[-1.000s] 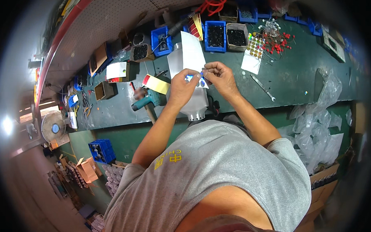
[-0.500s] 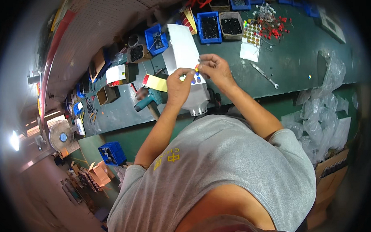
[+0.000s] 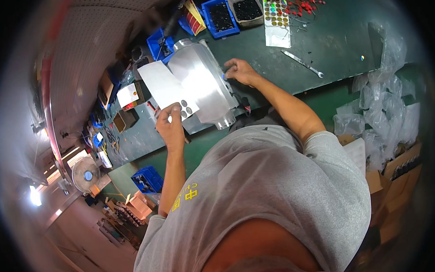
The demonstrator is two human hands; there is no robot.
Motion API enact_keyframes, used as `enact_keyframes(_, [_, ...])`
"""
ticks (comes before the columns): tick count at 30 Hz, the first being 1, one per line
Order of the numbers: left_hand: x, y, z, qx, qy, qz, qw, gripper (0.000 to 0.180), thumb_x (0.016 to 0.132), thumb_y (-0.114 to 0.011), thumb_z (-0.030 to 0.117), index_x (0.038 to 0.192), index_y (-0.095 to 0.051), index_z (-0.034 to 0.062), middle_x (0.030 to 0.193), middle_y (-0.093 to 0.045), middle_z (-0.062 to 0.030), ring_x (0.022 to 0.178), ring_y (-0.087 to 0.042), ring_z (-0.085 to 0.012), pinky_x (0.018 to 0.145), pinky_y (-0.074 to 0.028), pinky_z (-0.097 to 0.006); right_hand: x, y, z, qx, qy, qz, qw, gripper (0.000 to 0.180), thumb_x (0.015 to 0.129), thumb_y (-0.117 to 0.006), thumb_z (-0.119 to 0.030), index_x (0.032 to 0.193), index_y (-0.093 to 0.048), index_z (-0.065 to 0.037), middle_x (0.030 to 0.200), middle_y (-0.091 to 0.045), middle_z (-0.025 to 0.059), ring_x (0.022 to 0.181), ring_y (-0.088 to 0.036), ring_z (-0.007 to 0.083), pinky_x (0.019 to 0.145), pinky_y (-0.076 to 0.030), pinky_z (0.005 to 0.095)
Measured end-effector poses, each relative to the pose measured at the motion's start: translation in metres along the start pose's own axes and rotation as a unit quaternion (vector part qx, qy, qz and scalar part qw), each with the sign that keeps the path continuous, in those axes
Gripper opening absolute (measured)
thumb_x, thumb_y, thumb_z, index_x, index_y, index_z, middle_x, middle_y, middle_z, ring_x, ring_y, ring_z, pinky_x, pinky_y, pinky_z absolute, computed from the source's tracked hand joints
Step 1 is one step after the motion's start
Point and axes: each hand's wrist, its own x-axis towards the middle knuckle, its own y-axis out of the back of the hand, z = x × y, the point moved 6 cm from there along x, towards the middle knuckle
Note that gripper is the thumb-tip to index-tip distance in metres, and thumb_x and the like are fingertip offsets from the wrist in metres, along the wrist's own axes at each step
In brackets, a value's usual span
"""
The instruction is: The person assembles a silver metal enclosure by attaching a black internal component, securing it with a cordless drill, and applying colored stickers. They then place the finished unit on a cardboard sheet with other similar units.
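Note:
A white sheet of round stickers [image 3: 164,84] is pinched at its near end by my left hand [image 3: 171,127]; a few dark round spots show beside the fingers. The sheet slants over the left part of a shiny silver metal cylinder [image 3: 198,68], which lies on the bench. At the cylinder's right side, my right hand [image 3: 242,73] has thumb and forefinger closed on a small round blue sticker [image 3: 224,77]. Whether the sticker touches the metal I cannot tell. Dark leads [image 3: 245,104] come out near the cylinder's front end.
Blue bins [image 3: 222,34] of small black parts line the back of the green bench [image 3: 326,41]. A sheet of gold round stickers [image 3: 277,35] and a wrench [image 3: 302,63] lie to the right. Red-tipped wires [image 3: 303,4] are heaped behind. Clear plastic bags [image 3: 371,112] hang at the front edge.
My hands have parted. The left has carried the sticker sheet leftward, baring the metal cylinder. My right hand has come off the sheet with a blue sticker. The whole view has shifted.

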Motion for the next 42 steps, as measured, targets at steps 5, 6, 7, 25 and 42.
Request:
enact_keyframes(5, [-0.006,-0.006,0.01,-0.035,0.081,-0.016,0.996,0.018,0.095,-0.065,0.012,0.1,-0.073,-0.0039,0.093,-0.072,-0.0091,0.089,-0.064,-0.0148,0.085,-0.05,-0.03,0.008,0.0,-0.003,-0.012,0.007,-0.008,1.0,0.048,0.085,-0.074,-0.004,0.128,-0.055,0.004,0.091,-0.072,0.0093,0.085,-0.067,0.0147,0.081,-0.052,0.0284])
enact_keyframes(6, [-0.004,-0.005,0.009,-0.027,0.064,-0.016,0.997,0.018,0.095,-0.065,0.012,0.1,-0.073,-0.0041,0.093,-0.072,-0.0091,0.089,-0.064,-0.0149,0.085,-0.05,-0.03,0.011,0.0,-0.002,-0.008,0.009,-0.009,1.0,0.048,0.085,-0.074,-0.004,0.128,-0.055,0.004,0.092,-0.072,0.0092,0.085,-0.067,0.0149,0.081,-0.052,0.0286])
enact_keyframes(7, [-0.003,-0.004,0.004,-0.02,0.046,-0.017,0.999,0.019,0.095,-0.065,0.012,0.1,-0.073,-0.0042,0.093,-0.072,-0.0091,0.089,-0.064,-0.0149,0.084,-0.05,-0.03,0.012,-0.001,-0.001,-0.002,0.01,-0.009,1.0,0.048,0.084,-0.075,-0.004,0.128,-0.056,0.003,0.091,-0.071,0.0094,0.085,-0.067,0.0157,0.081,-0.052,0.0293])
enact_keyframes(25, [-0.019,0.002,-0.04,0.013,0.054,0.03,0.998,0.028,0.095,-0.063,0.008,0.116,-0.066,-0.0097,0.096,-0.07,-0.0124,0.08,-0.063,-0.0137,0.072,-0.051,-0.026,0.019,-0.005,0.004,-0.025,0.039,0.009,0.999,0.048,0.08,-0.08,-0.007,0.122,-0.061,0.004,0.089,-0.071,0.0116,0.081,-0.068,0.0188,0.077,-0.054,0.0314])
enact_keyframes(42, [-0.113,-0.051,-0.135,0.137,0.257,-0.265,0.919,0.074,0.077,-0.079,0.052,0.114,-0.067,-0.0118,0.091,-0.073,-0.0205,0.085,-0.07,-0.0246,0.081,-0.054,-0.035,0.079,0.017,-0.052,-0.18,0.176,0.174,0.952,0.029,0.088,-0.069,-0.016,0.111,-0.067,0.002,0.094,-0.072,0.013,0.086,-0.068,0.0207,0.08,-0.054,0.0337])
